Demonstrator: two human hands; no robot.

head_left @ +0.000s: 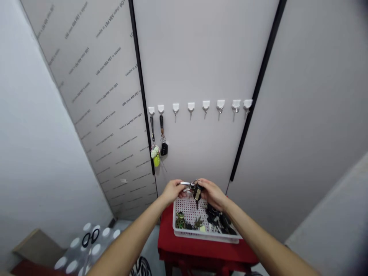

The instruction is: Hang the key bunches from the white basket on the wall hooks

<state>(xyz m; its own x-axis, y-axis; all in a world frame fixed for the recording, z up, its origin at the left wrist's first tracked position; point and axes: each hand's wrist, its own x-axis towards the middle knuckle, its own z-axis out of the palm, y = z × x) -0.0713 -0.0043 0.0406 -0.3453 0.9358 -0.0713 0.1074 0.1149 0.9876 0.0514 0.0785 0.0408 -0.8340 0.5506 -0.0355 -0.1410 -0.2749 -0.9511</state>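
Both my hands meet above a white perforated basket. My left hand pinches the metal end of a key bunch, and my right hand grips its other side, where a dark fob hangs down. The basket holds several more keys and fobs. On the wall above runs a row of white hooks. The two leftmost hooks carry key sets: one with a white and yellow charm, one with a black fob. The other hooks are bare.
The basket rests on a small table covered in red cloth. At lower left lies a grey cushion with white dots and a beige box. Black vertical strips divide the wall panels.
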